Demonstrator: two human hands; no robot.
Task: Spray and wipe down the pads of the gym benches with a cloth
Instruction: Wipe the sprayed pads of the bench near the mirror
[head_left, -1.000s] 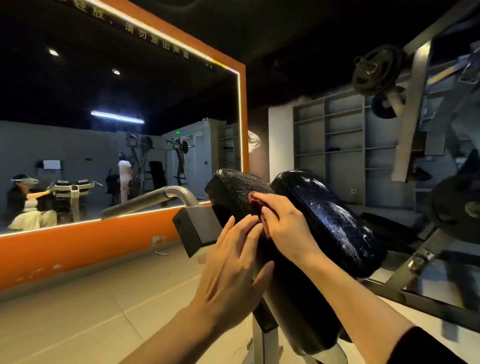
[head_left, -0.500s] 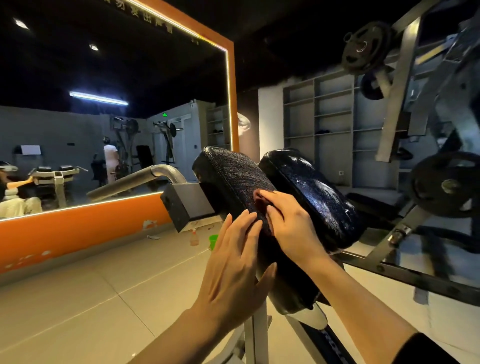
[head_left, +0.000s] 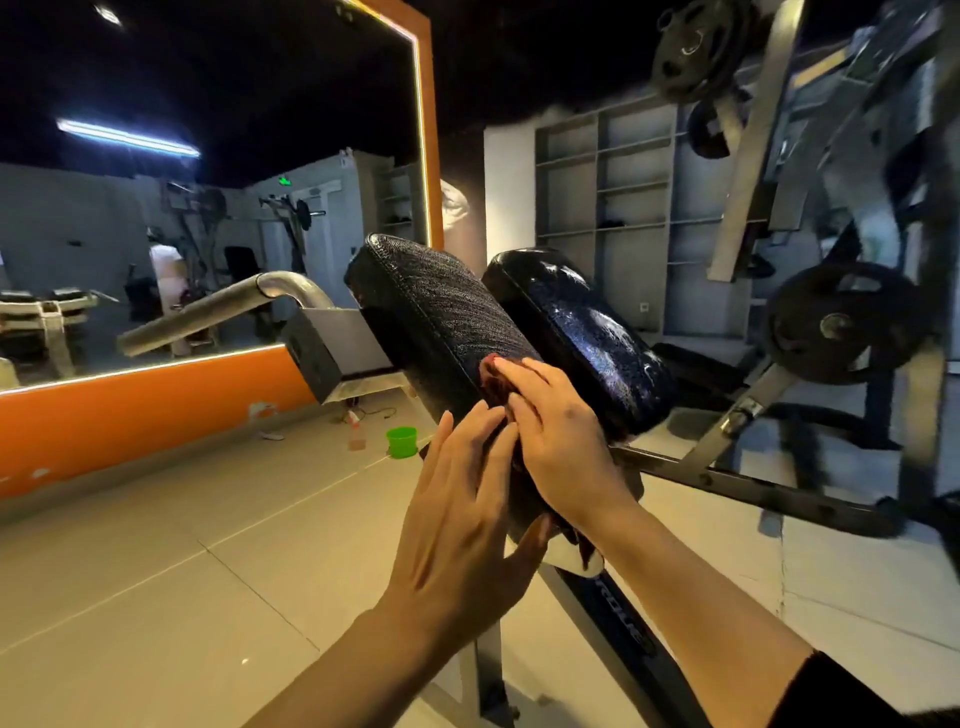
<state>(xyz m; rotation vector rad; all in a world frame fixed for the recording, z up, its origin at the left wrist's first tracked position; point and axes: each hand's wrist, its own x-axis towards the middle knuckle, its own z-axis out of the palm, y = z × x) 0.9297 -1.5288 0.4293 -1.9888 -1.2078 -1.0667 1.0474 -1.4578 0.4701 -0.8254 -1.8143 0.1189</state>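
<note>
Two black tilted pads stand side by side on a metal frame: a left pad (head_left: 441, 322) and a shiny, wet-looking right pad (head_left: 582, 332). My right hand (head_left: 561, 436) presses a dark red cloth (head_left: 491, 379) against the lower part of the left pad; only a bit of the cloth shows above my fingers. My left hand (head_left: 467, 514) lies flat with spread fingers on the left side of the same pad, just below and beside the right hand. A small spray bottle (head_left: 356, 415) lies on the floor behind the bench.
A green cup (head_left: 402, 441) stands on the tiled floor beyond the bench. A steel handle bar (head_left: 218, 306) juts left from the frame. An orange-framed wall mirror (head_left: 426, 130) is at left. Weight plates (head_left: 841, 325) and a rack fill the right side; grey shelves (head_left: 623, 208) behind.
My right hand with the cloth has slid down the left pad toward me. The left hand has followed it down, staying flat on the pad's side.
</note>
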